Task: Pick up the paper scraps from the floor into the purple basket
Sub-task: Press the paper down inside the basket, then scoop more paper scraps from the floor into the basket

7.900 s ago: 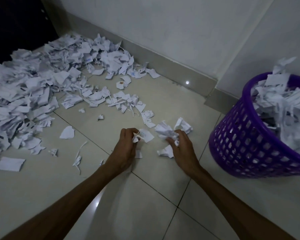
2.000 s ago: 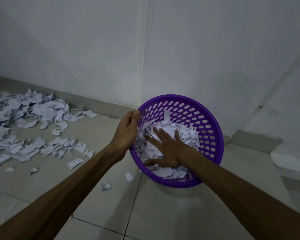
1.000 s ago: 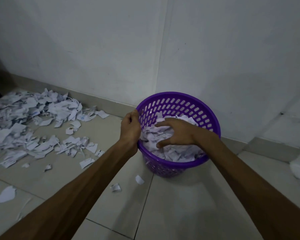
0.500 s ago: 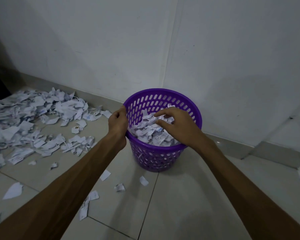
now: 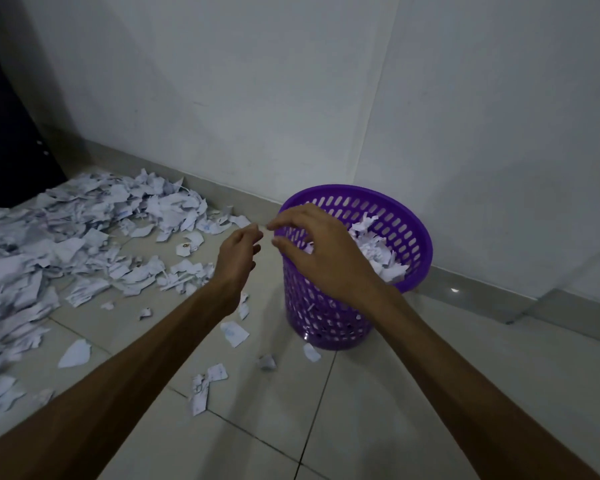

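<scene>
We are holding both hands, left (image 5: 238, 252) and right (image 5: 321, 252), loosely open and empty beside the basket (image 5: 414, 237), ready for more scraps (image 5: 84, 244).

No readable text anywhere I look; faint bluish print marks on some paper scraps (image 5: 84, 251) near my left arm, too blurred and small to make out; scrap by basket foot (image 5: 234, 333) bears pale blue smudge, illegible; purple basket (image 5: 409, 223) carries no label I can see
</scene>
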